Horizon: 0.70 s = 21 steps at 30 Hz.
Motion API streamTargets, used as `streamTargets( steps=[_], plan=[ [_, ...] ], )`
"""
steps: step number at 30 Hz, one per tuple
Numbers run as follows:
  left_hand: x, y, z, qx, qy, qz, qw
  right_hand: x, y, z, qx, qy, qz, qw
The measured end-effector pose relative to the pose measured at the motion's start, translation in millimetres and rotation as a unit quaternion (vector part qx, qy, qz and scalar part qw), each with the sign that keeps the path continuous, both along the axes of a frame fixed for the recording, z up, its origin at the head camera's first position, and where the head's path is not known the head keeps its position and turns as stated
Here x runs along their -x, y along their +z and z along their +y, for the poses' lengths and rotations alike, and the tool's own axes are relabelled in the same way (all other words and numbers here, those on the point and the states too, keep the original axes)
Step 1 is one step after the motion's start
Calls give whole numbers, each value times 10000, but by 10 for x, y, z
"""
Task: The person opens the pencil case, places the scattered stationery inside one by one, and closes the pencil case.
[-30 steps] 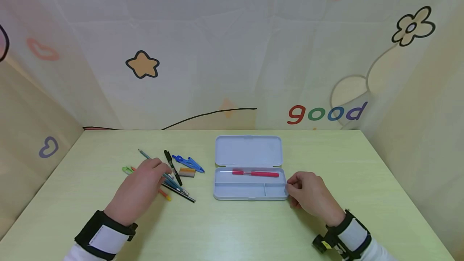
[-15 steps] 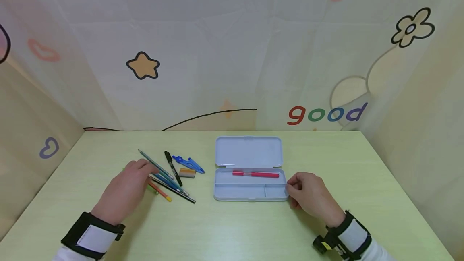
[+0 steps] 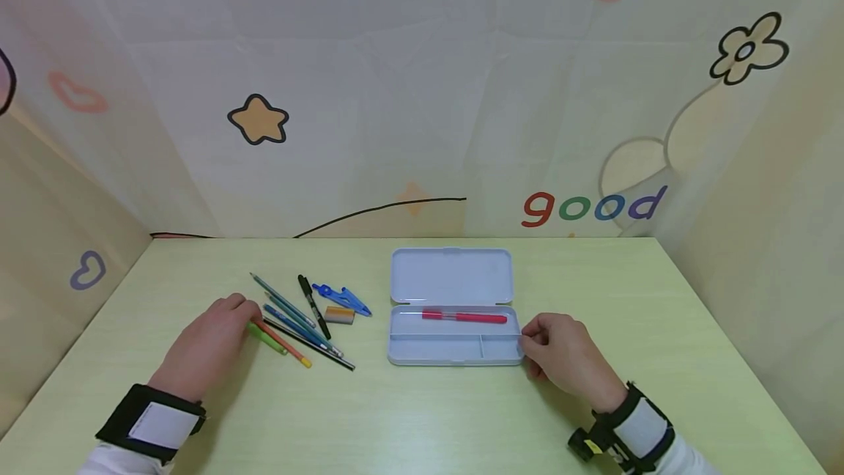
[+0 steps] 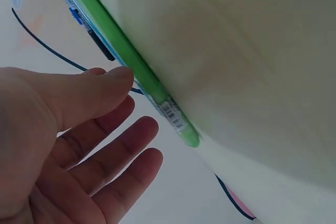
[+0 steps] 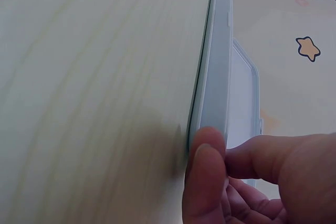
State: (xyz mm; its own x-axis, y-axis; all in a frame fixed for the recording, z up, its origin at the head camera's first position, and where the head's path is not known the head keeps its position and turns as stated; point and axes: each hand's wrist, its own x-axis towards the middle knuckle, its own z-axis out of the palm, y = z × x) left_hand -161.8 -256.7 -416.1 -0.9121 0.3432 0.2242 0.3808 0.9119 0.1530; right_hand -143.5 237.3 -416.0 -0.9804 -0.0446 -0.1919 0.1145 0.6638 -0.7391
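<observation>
My left hand (image 3: 207, 347) reaches over the left ends of a green pen (image 3: 267, 339) and an orange pencil (image 3: 283, 341). In the left wrist view the thumb lies at the edge of the green pen (image 4: 136, 66), and the other fingers are loosely spread; the index fingertip is hidden. My right hand (image 3: 570, 354) pinches the right end of a white pencil case (image 3: 435, 349), its thumb and finger on the case wall (image 5: 215, 82) in the right wrist view. Inside the opened case lies a red pen (image 3: 481, 317).
Right of the left hand lie blue-green pencils (image 3: 280, 297), a blue pen (image 3: 290, 319), a black-and-white pencil (image 3: 323, 352), a black marker (image 3: 313, 305), a blue compass (image 3: 343, 297) and an eraser (image 3: 339, 314). A printed curtain (image 3: 369, 94) hangs behind the table (image 3: 428, 424).
My left hand has moved left and toward me, off the pencils, uncovering the blue pen and the right ends of the green pen and orange pencil. The right hand stays at the case.
</observation>
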Motion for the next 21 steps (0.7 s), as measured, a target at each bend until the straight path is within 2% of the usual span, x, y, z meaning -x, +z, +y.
streamTargets(
  steps=[10,21],
  plan=[
    [37,-60,-78,184,-11,-58,9998,-1,-8,4,14,11,-7,10000],
    [24,-62,-97,356,-46,18,9994,3,0,0,17,6,7,10000]
  ],
)
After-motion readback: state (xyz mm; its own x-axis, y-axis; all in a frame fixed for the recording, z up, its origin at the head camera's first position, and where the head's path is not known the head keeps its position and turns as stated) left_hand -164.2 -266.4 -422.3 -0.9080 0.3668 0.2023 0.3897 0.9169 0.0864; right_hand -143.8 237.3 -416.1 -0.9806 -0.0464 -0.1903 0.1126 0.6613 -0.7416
